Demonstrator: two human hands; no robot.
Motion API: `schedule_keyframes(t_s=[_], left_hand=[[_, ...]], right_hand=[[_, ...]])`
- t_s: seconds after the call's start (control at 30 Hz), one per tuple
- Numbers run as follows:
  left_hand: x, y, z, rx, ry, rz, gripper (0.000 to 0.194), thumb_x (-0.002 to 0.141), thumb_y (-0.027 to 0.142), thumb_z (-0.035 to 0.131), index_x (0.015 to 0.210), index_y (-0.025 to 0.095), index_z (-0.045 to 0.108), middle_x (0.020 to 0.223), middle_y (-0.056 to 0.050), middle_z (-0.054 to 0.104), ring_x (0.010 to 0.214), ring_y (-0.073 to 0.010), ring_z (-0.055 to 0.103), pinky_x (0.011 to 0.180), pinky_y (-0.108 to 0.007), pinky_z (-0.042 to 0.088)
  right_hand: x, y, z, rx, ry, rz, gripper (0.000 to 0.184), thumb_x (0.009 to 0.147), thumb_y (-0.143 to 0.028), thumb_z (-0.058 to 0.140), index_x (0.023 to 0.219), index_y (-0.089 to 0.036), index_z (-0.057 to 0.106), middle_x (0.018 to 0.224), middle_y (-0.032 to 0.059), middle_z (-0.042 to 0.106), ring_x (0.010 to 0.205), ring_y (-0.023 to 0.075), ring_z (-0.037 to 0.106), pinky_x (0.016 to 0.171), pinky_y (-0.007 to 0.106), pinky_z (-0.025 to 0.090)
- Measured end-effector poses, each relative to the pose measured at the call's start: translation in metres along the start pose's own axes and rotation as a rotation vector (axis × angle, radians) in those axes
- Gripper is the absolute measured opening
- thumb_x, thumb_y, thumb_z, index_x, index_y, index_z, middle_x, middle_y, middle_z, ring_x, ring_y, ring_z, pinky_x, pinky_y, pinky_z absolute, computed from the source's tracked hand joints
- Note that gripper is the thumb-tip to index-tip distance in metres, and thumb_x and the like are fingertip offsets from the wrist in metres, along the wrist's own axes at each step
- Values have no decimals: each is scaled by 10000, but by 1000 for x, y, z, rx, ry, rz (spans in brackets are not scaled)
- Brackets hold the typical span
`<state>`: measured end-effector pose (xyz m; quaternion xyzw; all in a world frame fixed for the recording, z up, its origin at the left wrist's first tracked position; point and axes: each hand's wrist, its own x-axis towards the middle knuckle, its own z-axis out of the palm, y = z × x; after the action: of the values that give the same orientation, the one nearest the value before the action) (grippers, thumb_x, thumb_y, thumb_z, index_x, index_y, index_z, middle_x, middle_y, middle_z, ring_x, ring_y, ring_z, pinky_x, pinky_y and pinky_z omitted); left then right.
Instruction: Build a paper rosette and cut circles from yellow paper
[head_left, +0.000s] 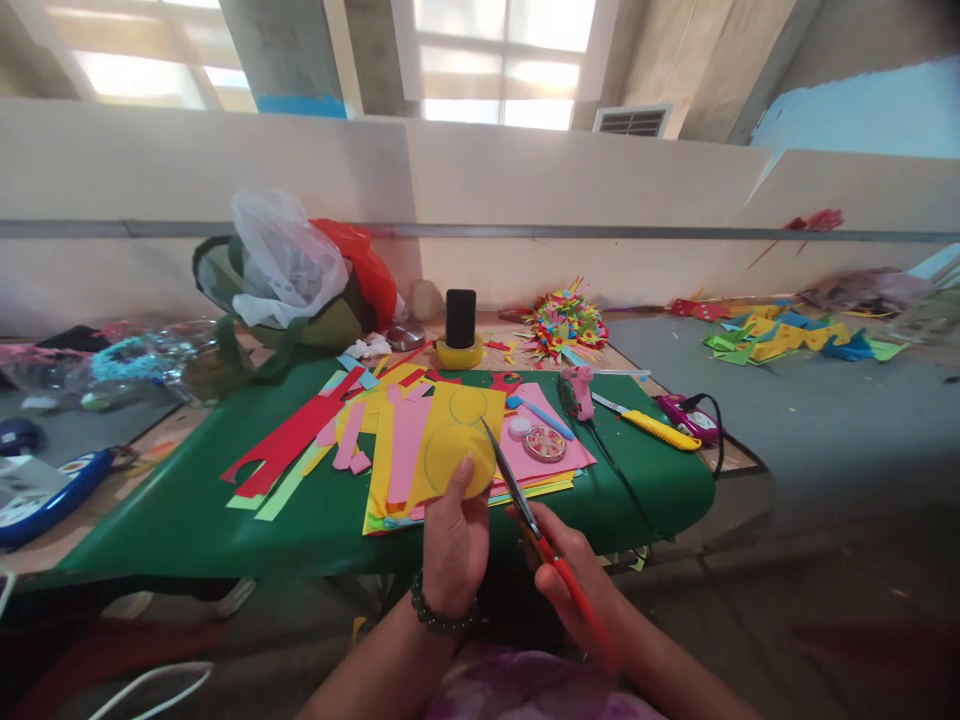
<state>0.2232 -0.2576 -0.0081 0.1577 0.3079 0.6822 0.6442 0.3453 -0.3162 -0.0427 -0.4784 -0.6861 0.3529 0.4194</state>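
My left hand [456,545] pinches a yellow paper piece [454,450] with a rounded right edge, thumb on top and fingers underneath. Behind that piece, a yellow sheet [486,398] carries a drawn circle; whether the two are joined I cannot tell. In my right hand [574,560] are scissors [517,490] with orange-red handles, blades pointing up and left, their tip beside the round piece's upper right edge. The blades look nearly closed. Beneath lie pink and yellow sheets [405,450], partly hidden by my left hand.
A green cloth [300,545] covers the table. Right of the sheets are a pink glue gun [577,392], a yellow utility knife [660,428] and a round tin [544,443]. Red strips [300,425] lie left. A phone [460,318], a colourful paper ball [568,325] and a bag [292,290] stand behind.
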Motion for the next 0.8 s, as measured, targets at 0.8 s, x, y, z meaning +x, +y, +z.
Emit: schedule_keyframes(t_s=[0.8], left_hand=[[10, 11, -5, -10, 80, -21, 414, 501, 67, 860, 879, 180, 736, 878, -27, 771, 837, -174, 716, 714, -241, 567]], right_hand=[[-8, 8, -7, 94, -75, 87, 889, 714, -907, 387, 1095, -132, 600, 585, -73, 320, 521, 97, 246, 462, 237, 204]])
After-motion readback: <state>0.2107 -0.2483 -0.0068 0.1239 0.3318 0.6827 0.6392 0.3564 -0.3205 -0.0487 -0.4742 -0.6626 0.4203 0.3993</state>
